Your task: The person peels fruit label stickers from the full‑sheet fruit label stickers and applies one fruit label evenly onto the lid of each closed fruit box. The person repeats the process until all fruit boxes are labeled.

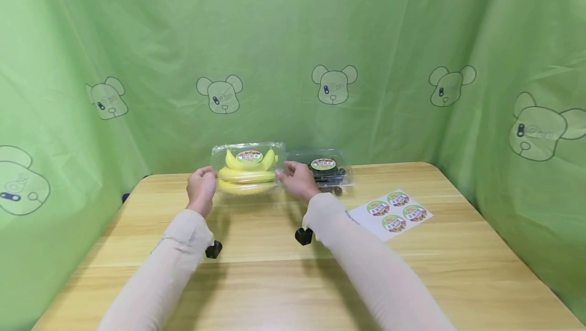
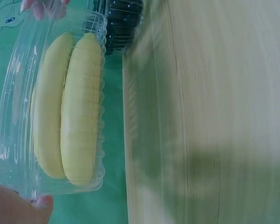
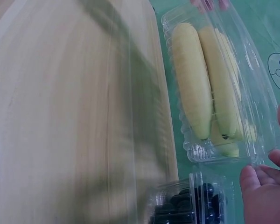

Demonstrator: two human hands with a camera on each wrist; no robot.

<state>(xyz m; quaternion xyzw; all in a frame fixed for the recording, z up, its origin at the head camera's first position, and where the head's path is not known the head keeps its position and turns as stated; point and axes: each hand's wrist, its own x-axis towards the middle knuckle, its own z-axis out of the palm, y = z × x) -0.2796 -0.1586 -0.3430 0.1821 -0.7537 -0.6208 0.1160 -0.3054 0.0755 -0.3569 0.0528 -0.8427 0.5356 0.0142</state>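
Note:
A clear plastic clamshell box [image 1: 217, 154] of yellow bananas [image 1: 247, 176] is held up near the table's far edge. A round colourful sticker [image 1: 249, 156] is on its lid. My left hand [image 1: 201, 188] grips the box's left end, and my right hand [image 1: 297, 181] holds the right end. The left wrist view shows the bananas [image 2: 79, 112] lying side by side behind ribbed plastic, with the left thumb at the box's near corner. Just right of it, a second clear box [image 1: 345, 168] with dark, grape-like fruit [image 3: 177, 205] stands on the table, carrying a similar sticker [image 1: 323, 163], partly hidden by my right hand.
A white sheet [image 1: 366, 214] bearing several round stickers [image 1: 394, 223] lies on the wooden table [image 1: 261, 290], right of my right forearm. Green curtains [image 1: 274, 26] printed with bear heads hang behind the table and at both sides.

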